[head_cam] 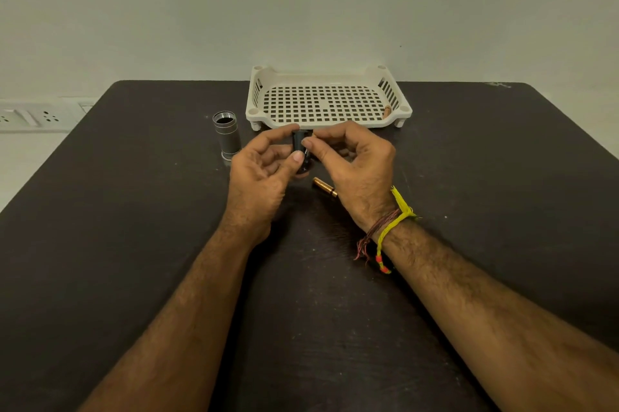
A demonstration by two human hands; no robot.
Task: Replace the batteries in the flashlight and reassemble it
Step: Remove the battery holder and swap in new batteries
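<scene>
Hands meet mid-frame, just below the tray (259, 90), both busy with a small black holder (300, 147), which looks like the battery carrier. The left hand (259, 177) grips it between thumb and fingers, keeping it upright, probably so the slots face the other hand. The right hand (355, 170) pinches at its top edge with curled fingers; there's a hint of something coppery behind those fingers, maybe a battery going in, but it's too hidden to be sure.

The flashlight body (227, 136) stands on end at centre left of the table (134, 210), open threaded mouth up, parked out of the way and ready to take the holder back. A gold battery (325, 187) lies on the table right below the hands, touching nothing, handy for a quick grab. Another one (387, 111) sits in the tray's right corner, maybe a spent cell set aside.

So the job seems mid-swap: holder out, cells being sorted, reassembly not started.
</scene>
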